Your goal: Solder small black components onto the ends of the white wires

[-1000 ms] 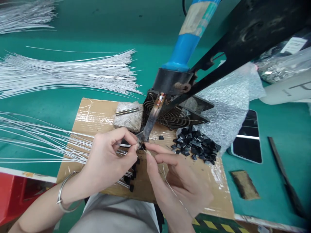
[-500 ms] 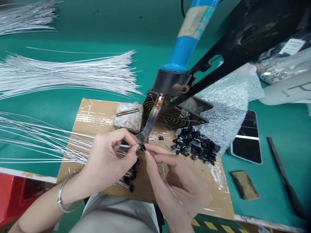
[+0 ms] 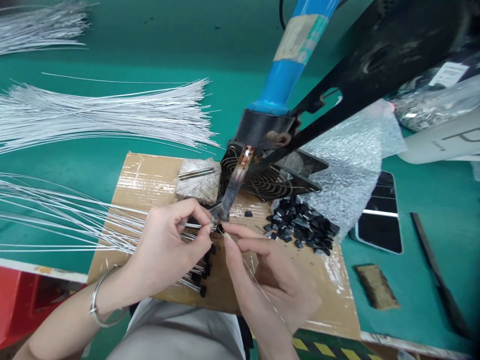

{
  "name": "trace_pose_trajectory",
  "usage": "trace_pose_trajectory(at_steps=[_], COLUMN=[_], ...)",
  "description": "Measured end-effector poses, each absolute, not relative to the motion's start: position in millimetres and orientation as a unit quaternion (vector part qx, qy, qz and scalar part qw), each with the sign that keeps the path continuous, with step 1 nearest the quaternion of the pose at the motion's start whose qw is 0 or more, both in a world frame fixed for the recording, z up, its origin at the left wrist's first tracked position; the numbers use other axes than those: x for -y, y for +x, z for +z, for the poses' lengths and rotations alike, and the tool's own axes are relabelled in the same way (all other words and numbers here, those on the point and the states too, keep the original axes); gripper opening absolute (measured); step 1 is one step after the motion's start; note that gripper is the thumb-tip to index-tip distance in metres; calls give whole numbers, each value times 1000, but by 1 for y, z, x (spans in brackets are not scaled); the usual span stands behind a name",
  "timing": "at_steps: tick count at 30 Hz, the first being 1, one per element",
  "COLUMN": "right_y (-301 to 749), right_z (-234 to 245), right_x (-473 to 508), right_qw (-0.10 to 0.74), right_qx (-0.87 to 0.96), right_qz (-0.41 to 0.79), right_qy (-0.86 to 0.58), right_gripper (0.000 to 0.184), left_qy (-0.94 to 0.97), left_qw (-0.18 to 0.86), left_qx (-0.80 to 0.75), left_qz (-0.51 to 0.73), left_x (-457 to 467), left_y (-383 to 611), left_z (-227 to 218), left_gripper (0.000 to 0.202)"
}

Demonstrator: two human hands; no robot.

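Wire (image 3: 267, 298) is in the right hand (image 3: 279, 282), near side of the cardboard (image 3: 144, 175), pinched between thumb and index with its end poking toward the iron tip (image 3: 227, 202). The palm has drifted a hair left over the last second, but the fingertips have basically stayed put, so I'd call it the same step, no visible progress.

Left hand (image 3: 168, 255) hasn't budged either: thumb and index pressed on a tiny part (image 3: 214, 222) right by the tip. Can't tell what it is or if the wire actually touches it, fingers are in the way.

White leads (image 3: 125, 237) run off to the left, same as before. Black bits (image 3: 302, 225) are heaped to the right, pile unchanged as far as I can see. Iron (image 3: 277, 82) and fan (image 3: 270, 182) sit just a touch further left in view than a second ago, and so does the phone (image 3: 380, 212) way right, so probably just a head wobble. Far left on the table (image 3: 165, 60), the bundle (image 3: 112, 115) looks untouched.
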State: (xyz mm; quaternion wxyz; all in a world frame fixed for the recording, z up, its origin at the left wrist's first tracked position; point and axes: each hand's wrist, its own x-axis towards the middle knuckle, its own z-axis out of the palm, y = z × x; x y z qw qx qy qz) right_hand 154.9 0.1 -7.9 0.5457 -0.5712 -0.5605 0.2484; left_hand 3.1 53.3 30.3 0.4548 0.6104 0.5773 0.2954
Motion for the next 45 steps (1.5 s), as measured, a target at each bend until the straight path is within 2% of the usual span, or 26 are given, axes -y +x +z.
trace_pose_trajectory(at_steps=[5,9,11,13,16,19,21,24,25,32,45], right_y=[155,183,205,227,252,261,260,257,256,254,247], right_z=[-9,-15,-22,-30,-45,-58,-62,-65,-65,-70,-63], right_x=[2,0,-1,0,2,4,4,3,3,1,0], right_qw=[560,611,662,678,666,658,649,628,623,657,676], right_qx=[497,373,289,222,214,232,240,264,270,251,255], right_qz=[279,253,297,330,305,268,267,275,274,254,248], right_qy=[-601,-651,-625,-618,-646,-665,-671,-679,-681,-664,-646], right_gripper=[11,7,22,47,56,56,54,57,58,51,43], left_qy=[597,596,610,641,700,745,787,837,842,875,806], left_qw=[461,458,449,428,377,291,178,-40,-59,-65,-85], left_qx=[-587,-597,-598,-585,-545,-534,-531,-523,-518,-471,-543], left_qz=[293,281,263,251,266,274,258,154,139,88,219], left_x=[-50,-44,-39,-33,-26,-34,-56,-112,-134,-226,-205], left_y=[0,-6,-10,-16,-27,-45,-61,-83,-89,-109,-143], left_z=[26,15,8,4,5,13,16,9,4,-20,-1], left_gripper=[8,8,8,11,10,11,17,25,29,38,21])
